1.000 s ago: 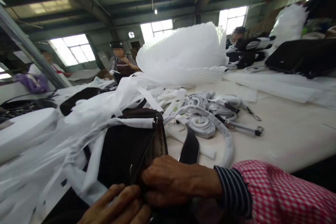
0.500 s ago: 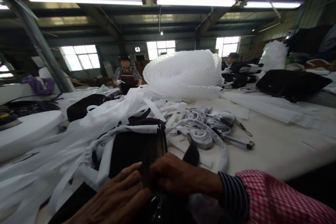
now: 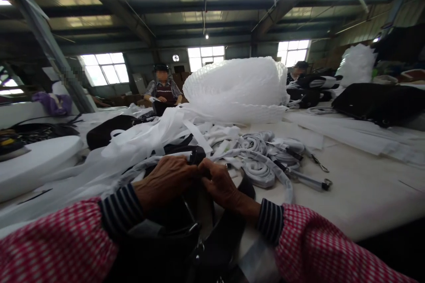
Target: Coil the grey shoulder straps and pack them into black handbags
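Observation:
A black bag with metal rings and a visible zipper lies in front of me, dark and partly hidden by my arms. My left hand and my right hand meet at its far edge, fingers closed and pinched together on the black material. What exactly lies between the fingertips is too dark to make out. Just beyond them is a black strap end joined to a handle wrapped in white. Under my right wrist a wide black strap runs toward me.
White wrapping strips heap up on the left. Coiled white-wrapped straps with metal clips lie beyond my right hand. A large roll of white foam stands at the back. Another black bag sits far right. A co-worker sits across the table.
Both hands have moved up and away from me to the bag's far edge. My left hand has gone from lying flat to pinching. The bag's zipper and strap now show more.

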Motion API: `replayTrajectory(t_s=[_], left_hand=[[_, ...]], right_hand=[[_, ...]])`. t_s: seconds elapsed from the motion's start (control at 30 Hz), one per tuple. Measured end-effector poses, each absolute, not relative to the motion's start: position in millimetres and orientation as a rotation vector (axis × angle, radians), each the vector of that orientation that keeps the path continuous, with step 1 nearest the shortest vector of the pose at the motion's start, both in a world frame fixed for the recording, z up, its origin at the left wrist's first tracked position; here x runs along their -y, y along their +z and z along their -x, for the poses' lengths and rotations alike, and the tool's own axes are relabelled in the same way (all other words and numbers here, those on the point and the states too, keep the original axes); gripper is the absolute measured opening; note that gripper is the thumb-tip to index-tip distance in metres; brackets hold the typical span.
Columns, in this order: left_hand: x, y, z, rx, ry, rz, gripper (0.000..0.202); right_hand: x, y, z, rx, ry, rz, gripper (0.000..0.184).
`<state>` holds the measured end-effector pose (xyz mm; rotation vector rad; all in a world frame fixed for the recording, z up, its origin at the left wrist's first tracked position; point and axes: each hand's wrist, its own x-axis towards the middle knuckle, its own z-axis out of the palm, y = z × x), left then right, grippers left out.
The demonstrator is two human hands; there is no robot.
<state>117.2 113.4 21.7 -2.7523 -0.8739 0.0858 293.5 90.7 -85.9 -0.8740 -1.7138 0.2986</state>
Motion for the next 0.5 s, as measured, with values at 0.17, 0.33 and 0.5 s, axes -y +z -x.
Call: replayTrajectory(t_s=[0.17, 0.33, 0.5], left_hand=[[-120, 5, -124, 1.103, -0.039, 2.830, 0.017], [-121, -3, -116, 1.157, -0.168, 2.841, 0.016], [-118, -6, -121, 0.969, -0.184, 2.784, 0.017]], right_hand=[[-93, -86, -291, 1.585, 0.410, 0.944, 0.017], [-93, -79, -289, 1.579, 0.479, 1.004, 0.018], [-91, -79, -292, 1.566, 0.574, 0.956, 0.016]])
